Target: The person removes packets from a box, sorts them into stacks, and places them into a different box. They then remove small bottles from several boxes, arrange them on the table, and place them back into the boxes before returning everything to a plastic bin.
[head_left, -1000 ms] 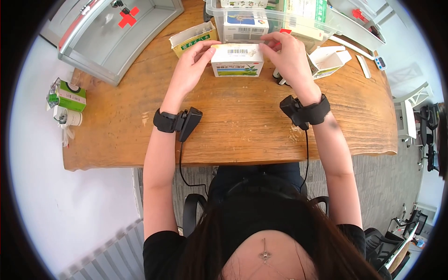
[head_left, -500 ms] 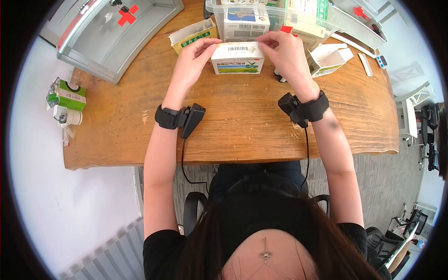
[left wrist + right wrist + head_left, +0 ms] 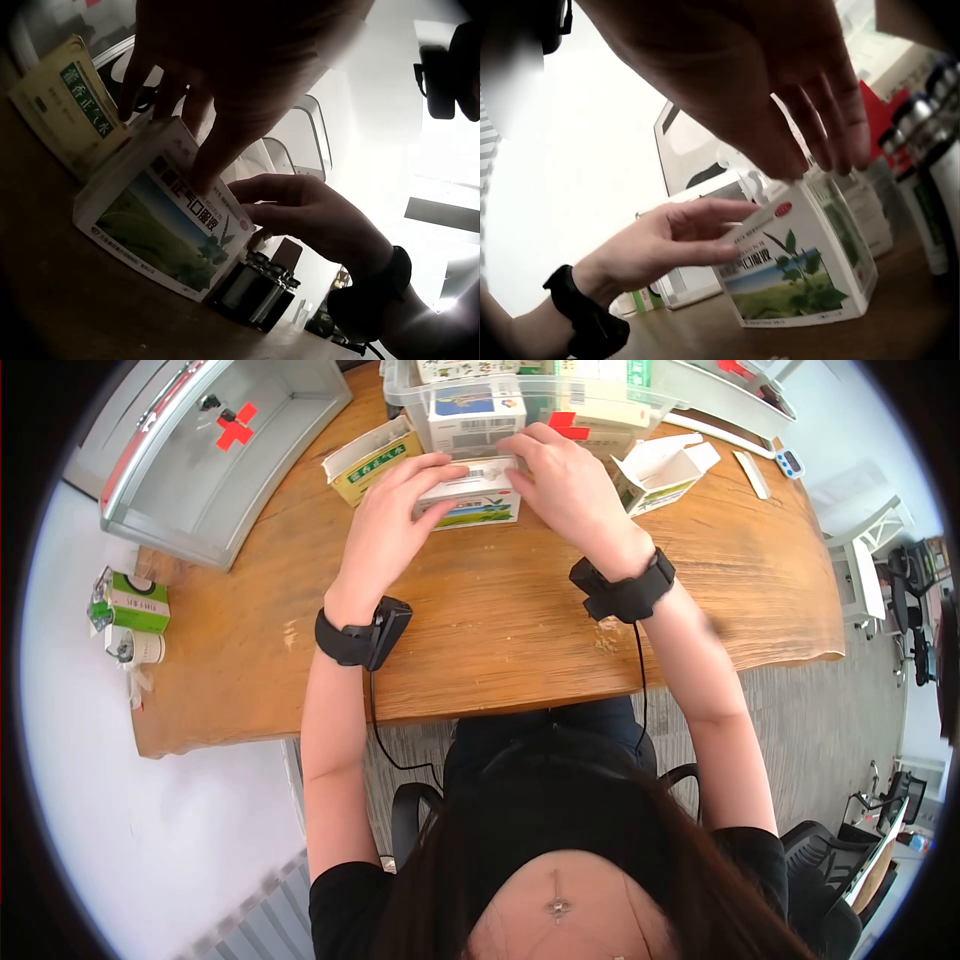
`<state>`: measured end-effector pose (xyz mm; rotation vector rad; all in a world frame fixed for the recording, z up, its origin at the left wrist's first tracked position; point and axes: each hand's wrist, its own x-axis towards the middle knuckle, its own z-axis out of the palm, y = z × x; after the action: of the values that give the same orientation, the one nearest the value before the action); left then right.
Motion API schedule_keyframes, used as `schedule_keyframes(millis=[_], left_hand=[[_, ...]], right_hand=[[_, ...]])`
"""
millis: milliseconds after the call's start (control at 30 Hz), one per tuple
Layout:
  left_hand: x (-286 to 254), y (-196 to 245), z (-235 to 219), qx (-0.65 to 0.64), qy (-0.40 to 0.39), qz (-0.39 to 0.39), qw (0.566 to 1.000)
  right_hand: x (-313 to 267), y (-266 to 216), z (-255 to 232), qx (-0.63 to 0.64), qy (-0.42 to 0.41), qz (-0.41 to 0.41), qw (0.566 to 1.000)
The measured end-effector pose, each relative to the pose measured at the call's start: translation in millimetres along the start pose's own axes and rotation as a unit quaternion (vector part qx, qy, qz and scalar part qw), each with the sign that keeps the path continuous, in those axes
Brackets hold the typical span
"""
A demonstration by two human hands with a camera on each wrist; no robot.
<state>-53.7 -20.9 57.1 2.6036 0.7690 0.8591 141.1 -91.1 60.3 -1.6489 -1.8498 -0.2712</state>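
A white medicine box (image 3: 492, 512) with a green field picture stands on the wooden table in front of me. My left hand (image 3: 385, 520) grips its left part, thumb on the printed front and fingers over the top. At the right end, my right hand (image 3: 570, 478) has thumb and bent fingers at the top corner. The left wrist view shows the box (image 3: 161, 225) with dark-looking vials (image 3: 259, 292) just beyond its right end. In the right wrist view, the right fingertips hang close over the box's (image 3: 791, 277) top edge.
Behind the box stands a clear plastic bin (image 3: 660, 405) filled with medicine boxes. An open yellow carton (image 3: 375, 460) is on the left, an open white carton (image 3: 662, 475) on the right. A first-aid case (image 3: 215, 480) occupies the back left; a small timer (image 3: 789, 463) sits far right.
The head view has shifted, so things appear further left. My left hand has moved over the box's top and front, covering more of it. My right fingers stay at the right corner.
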Motion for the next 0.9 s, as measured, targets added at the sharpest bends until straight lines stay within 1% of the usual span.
schedule_keyframes(millis=[67,133,200,233,267,300,333,367,400,467,500,533,567,600,633,667,700,767,833,867,900], left_hand=[[0.8,1.0,0.7,-0.011,-0.001,-0.004,1.000],[0.0,0.1,-0.7,-0.020,-0.003,-0.014,1.000],[0.0,-1.2,-3.9,-0.019,-0.014,-0.033,0.999],[0.4,-0.3,-6.1,-0.021,-0.015,-0.033,0.999],[1.3,1.5,-8.9,-0.024,-0.022,-0.053,0.998],[1.7,2.4,-10.3,-0.027,-0.029,-0.074,0.996],[1.7,2.5,-10.4,-0.028,-0.029,-0.073,0.996],[2.3,1.7,-11.0,-0.018,-0.026,-0.081,0.996],[3.2,0.5,-11.8,-0.007,-0.022,-0.088,0.996],[4.6,-3.1,-12.7,0.000,-0.022,-0.079,0.997],[5.3,-2.9,-13.8,-0.008,-0.025,-0.088,0.996],[5.9,-2.7,-14.9,-0.014,-0.030,-0.097,0.995],[6.0,-3.4,-14.4,-0.011,-0.032,-0.096,0.995],[5.4,-4.0,-12.8,-0.002,-0.026,-0.087,0.996],[5.4,-4.2,-12.0,0.006,-0.020,-0.078,0.997],[5.5,-4.5,-12.2,0.009,-0.024,-0.077,0.997],[6.0,-2.2,-13.0,0.034,-0.015,-0.060,0.998],[7.1,5.8,-13.3,0.058,-0.014,-0.038,0.997],[13.4,31.3,-11.8,0.101,0.093,0.014,0.990],[16.1,43.1,-9.9,0.098,0.089,0.017,0.991],[18.8,55.0,-7.2,0.064,0.084,0.032,0.994]], right_hand=[[-3.2,-5.7,-17.1,0.077,0.002,-0.004,0.997],[-8.6,-6.9,-48.9,0.091,-0.007,0.008,0.996],[-22.8,9.2,-80.9,0.143,0.004,0.055,0.988],[-30.6,23.4,-92.9,0.111,-0.014,0.090,0.990],[-38.2,39.1,-104.3,0.079,-0.032,0.125,0.988],[-46.4,60.1,-109.9,0.077,-0.033,0.126,0.989],[-55.9,84.8,-109.4,0.012,-0.050,0.112,0.992],[-61.5,99.8,-105.8,-0.054,-0.065,0.098,0.992],[-64.1,104.7,-102.9,-0.056,-0.065,0.099,0.991],[-68.1,113.5,-96.9,-0.089,-0.083,0.043,0.992],[-67.4,117.6,-93.4,-0.087,-0.100,0.038,0.990],[-69.7,120.1,-92.2,-0.085,-0.098,0.040,0.991],[-71.0,122.2,-90.5,-0.086,-0.116,0.061,0.988],[-70.2,120.3,-89.7,-0.086,-0.135,0.083,0.984],[-71.4,117.7,-90.6,-0.083,-0.132,0.085,0.984],[-74.5,113.4,-93.1,-0.082,-0.107,0.083,0.987],[-77.7,107.7,-95.3,-0.081,-0.081,0.083,0.990],[-84.0,98.8,-98.2,-0.088,-0.090,0.102,0.987],[-89.5,92.4,-98.0,-0.101,-0.100,0.120,0.983],[-91.2,88.4,-96.8,-0.100,-0.093,0.109,0.985],[-93.4,85.8,-96.6,-0.100,-0.087,0.097,0.986]])
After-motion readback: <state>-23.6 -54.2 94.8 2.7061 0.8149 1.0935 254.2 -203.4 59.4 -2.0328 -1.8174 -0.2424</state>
